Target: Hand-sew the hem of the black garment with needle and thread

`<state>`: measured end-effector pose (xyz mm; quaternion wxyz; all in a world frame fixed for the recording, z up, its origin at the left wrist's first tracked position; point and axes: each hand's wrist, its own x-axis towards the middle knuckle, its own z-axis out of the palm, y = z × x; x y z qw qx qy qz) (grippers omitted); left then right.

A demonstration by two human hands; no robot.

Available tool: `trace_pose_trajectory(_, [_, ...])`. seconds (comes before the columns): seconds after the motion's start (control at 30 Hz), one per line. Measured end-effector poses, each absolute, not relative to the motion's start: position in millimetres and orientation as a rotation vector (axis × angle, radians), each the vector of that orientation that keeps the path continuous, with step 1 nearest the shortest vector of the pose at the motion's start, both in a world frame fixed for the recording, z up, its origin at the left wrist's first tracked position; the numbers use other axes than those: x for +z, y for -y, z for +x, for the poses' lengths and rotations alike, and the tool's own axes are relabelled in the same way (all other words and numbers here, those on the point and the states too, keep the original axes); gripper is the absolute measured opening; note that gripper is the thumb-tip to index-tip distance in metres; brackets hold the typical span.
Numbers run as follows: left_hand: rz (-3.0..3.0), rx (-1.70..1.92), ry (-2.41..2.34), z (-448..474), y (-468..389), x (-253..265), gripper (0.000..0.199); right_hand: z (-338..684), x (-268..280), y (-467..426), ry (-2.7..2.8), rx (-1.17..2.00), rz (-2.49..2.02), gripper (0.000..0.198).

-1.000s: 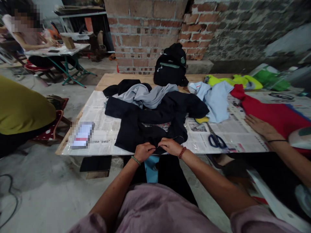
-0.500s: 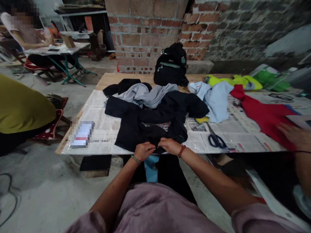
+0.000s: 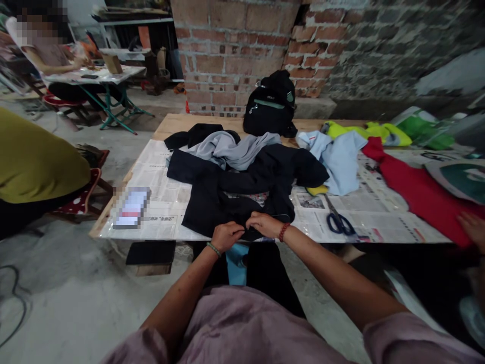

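A dark garment (image 3: 206, 199) lies spread and rumpled at the table's near edge. My left hand (image 3: 227, 235) is closed, its fingertips pinching the garment's near edge. Just to the right, my right hand (image 3: 263, 224) is also closed in a pinch over the same cloth, with the two sets of fingertips almost meeting. Whatever sits between the right fingertips is too small to make out. A thin pale line, possibly thread, runs over the cloth beside that hand. Scissors (image 3: 340, 223) with dark blue handles rest on the newspaper to the right.
Newspaper (image 3: 162, 205) covers the wooden table. A phone (image 3: 131, 207) lies left; grey cloth (image 3: 227, 149), a black backpack (image 3: 270, 106), a light blue garment (image 3: 344, 162) and red cloth (image 3: 413, 187) lie beyond and right. A co-worker's hand (image 3: 472, 227) touches the red cloth.
My hands stay at the garment's edge, fingertips slightly shifted. At right, the co-worker's hand has moved outward, and a green and white round piece now shows over the red cloth. The view has shifted slightly.
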<state>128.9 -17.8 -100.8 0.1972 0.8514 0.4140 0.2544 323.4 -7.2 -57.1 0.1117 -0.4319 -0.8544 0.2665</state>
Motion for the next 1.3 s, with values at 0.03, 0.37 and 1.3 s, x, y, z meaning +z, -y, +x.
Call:
trace_pose_trajectory(0.03, [2.385, 0.710, -1.160, 128.9, 18.0, -100.6, 0.018, 322.2, -56.7, 7.0, 2.488, 0.824, -1.284, 0.024])
trace_pose_trajectory(0.37, [2.380, 0.715, -1.174, 129.8, 19.1, -100.9, 0.018, 307.2, -58.3, 5.4, 1.897, 1.358, -1.602, 0.021])
trace_pose_trajectory(1.3, [2.454, 0.706, -1.142, 128.8, 21.8, -101.3, 0.021, 290.4, -58.2, 5.5, 1.354, 1.577, -1.889, 0.017])
